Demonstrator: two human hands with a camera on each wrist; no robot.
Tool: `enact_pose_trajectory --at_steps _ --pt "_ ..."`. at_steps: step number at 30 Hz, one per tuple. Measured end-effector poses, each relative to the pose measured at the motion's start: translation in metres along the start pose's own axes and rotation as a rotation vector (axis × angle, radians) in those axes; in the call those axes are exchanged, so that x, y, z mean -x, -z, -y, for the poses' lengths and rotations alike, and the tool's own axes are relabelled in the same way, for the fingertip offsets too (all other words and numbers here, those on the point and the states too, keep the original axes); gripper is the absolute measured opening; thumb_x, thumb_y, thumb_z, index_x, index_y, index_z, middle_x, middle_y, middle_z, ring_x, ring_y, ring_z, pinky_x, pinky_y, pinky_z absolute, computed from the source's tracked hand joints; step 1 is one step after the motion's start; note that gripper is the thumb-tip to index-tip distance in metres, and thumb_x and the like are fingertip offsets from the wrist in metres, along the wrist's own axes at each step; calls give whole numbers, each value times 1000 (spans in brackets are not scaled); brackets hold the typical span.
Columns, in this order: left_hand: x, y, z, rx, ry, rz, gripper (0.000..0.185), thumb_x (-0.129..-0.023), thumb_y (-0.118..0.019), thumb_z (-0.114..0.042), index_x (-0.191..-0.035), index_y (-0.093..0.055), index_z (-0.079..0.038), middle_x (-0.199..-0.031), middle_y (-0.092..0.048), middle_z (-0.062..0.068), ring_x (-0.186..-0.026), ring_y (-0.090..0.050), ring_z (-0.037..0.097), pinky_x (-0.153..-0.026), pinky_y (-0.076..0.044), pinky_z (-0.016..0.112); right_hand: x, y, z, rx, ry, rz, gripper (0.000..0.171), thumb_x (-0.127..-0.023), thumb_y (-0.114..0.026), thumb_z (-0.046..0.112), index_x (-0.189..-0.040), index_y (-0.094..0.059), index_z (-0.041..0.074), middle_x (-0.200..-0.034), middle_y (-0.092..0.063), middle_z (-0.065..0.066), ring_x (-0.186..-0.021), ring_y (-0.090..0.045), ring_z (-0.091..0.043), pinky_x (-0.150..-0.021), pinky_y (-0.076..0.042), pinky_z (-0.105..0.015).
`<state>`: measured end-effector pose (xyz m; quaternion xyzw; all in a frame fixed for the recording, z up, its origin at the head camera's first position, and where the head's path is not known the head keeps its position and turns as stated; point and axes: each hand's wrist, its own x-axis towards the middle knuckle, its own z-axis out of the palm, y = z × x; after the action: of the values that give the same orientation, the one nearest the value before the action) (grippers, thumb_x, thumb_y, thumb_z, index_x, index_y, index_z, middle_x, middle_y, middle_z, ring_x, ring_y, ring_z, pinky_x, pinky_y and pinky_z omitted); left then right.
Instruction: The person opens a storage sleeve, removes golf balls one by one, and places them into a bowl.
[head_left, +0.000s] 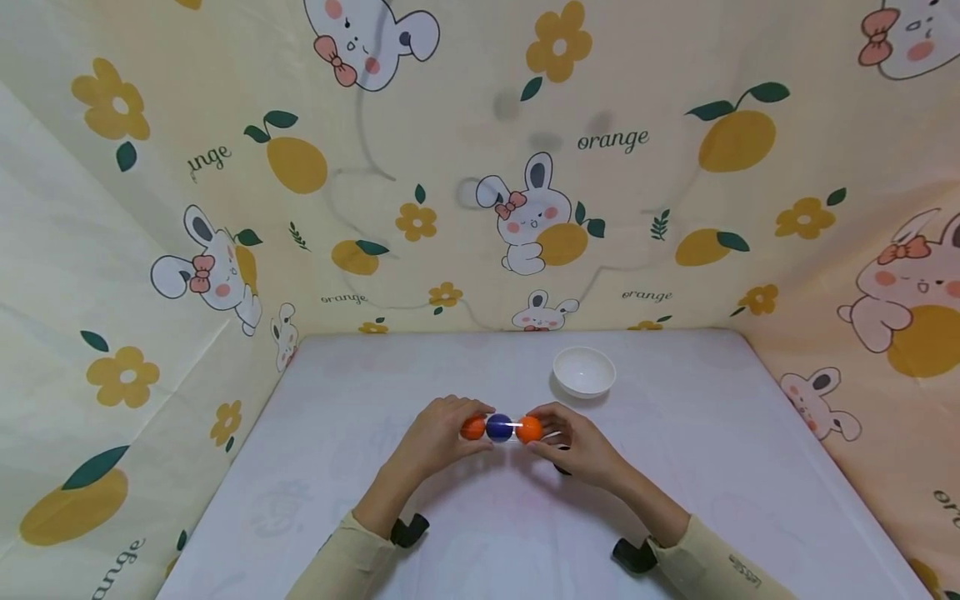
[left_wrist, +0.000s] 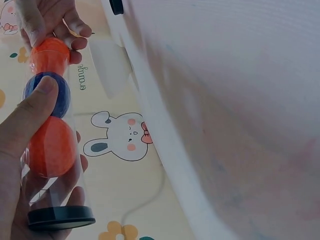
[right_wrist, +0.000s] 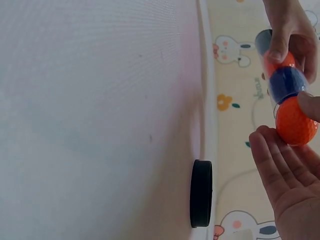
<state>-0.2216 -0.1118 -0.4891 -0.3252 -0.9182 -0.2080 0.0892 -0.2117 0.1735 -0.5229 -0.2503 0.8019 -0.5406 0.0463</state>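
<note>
Between the left and right edges of the tabletop [head_left: 720, 433], the clear tube [left_wrist: 56, 195] is held just above the surface, its long axis running left to right, roughly parallel to the far edge. The left hand [head_left: 441, 433] is clamped round its left part, thumb against the wall beside the blue ball, and a flat black end cap [left_wrist: 61, 217] closes that end. Rightward from the cap come a stretch of hollow tube, the left orange ball [head_left: 472, 428], the blue ball [head_left: 498, 428] and the right orange ball [right_wrist: 296, 121], which sits at the uncapped end facing the right hand [head_left: 583, 448]. That hand is the nearer one to this ball and seems to pinch it between thumb and fairly straight fingers; how far the ball stands out cannot be told. The tube looks like smooth, glossy plastic, a plain cylinder; the balls are round, the right one lightly dimpled. Beneath the right hand lies a black disc [right_wrist: 201, 194], short and ring-sided. Farther back, right of centre near the far edge, stands a smooth white bowl [head_left: 584, 373], round and shallow.
</note>
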Motion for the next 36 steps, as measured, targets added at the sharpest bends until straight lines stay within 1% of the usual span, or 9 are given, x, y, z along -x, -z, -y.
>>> enact_pose_trajectory --at_steps 5,11,19,23,25,29,31,33,36 --pt "1 0 1 5 0 0 52 -85 -94 -36 -131 -75 -20 -117 -78 -4 -97 -66 14 -90 -58 34 0 2 -1 20 4 -10 43 -98 -82 16 -135 -64 10 -130 -70 -6 -112 -70 -22 -95 -60 -29" --pt "1 -1 2 3 -6 -11 52 -85 -94 -36 -130 -75 -19 -117 -78 -3 -96 -66 15 -89 -58 34 0 7 0 51 -25 -34 43 -97 -82 15 -136 -65 11 -130 -72 -4 -113 -70 -23 -97 -59 -31" --pt "2 0 0 11 4 -11 52 -85 -94 -36 -130 -75 -20 -116 -78 -4 -95 -65 13 -88 -57 32 0 23 0 102 -40 -88 45 -95 -85 20 -135 -65 10 -127 -72 -5 -110 -70 -22 -96 -60 -33" --pt "2 -1 0 15 5 -11 52 -85 -94 -36 -130 -75 -20 -115 -78 -4 -94 -64 13 -86 -57 31 -2 34 -1 149 -46 -123 46 -94 -86 19 -135 -65 11 -124 -73 -4 -108 -71 -21 -95 -60 -32" --pt "2 -2 0 15 7 -11 52 -85 -94 -36 -130 -75 -20 -115 -78 -4 -94 -64 13 -86 -57 31 -3 40 -2 172 -54 -139 47 -94 -86 19 -135 -65 12 -123 -73 -3 -106 -71 -19 -96 -61 -34" --pt "2 -3 -1 15 8 -7 51 -85 -94 -36 -130 -75 -20 -117 -78 -3 -95 -65 13 -87 -57 31 -7 52 -6 198 -58 -169 47 -94 -87 19 -134 -65 11 -120 -73 -4 -102 -71 -20 -97 -60 -47" --pt "2 -3 -1 15 10 -1 51 -85 -94 -36 -130 -74 -20 -117 -78 -3 -96 -65 13 -87 -57 31 -8 58 -9 217 -59 -185 46 -94 -87 19 -134 -65 10 -117 -74 -5 -102 -71 -20 -96 -60 -48" --pt "2 -3 -1 17 10 4 51 -86 -93 -35 -131 -74 -20 -117 -78 -4 -96 -65 13 -88 -57 31 -10 63 -13 243 -53 -204 45 -94 -86 19 -133 -65 8 -115 -74 -6 -102 -71 -22 -95 -61 -46" --pt "3 -4 -2 22 11 10 51 -86 -93 -35 -132 -74 -20 -117 -78 -4 -96 -65 14 -88 -57 31 -11 70 -18 261 -46 -238 44 -93 -86 15 -131 -66 4 -114 -75 -10 -102 -71 -27 -93 -60 -49"
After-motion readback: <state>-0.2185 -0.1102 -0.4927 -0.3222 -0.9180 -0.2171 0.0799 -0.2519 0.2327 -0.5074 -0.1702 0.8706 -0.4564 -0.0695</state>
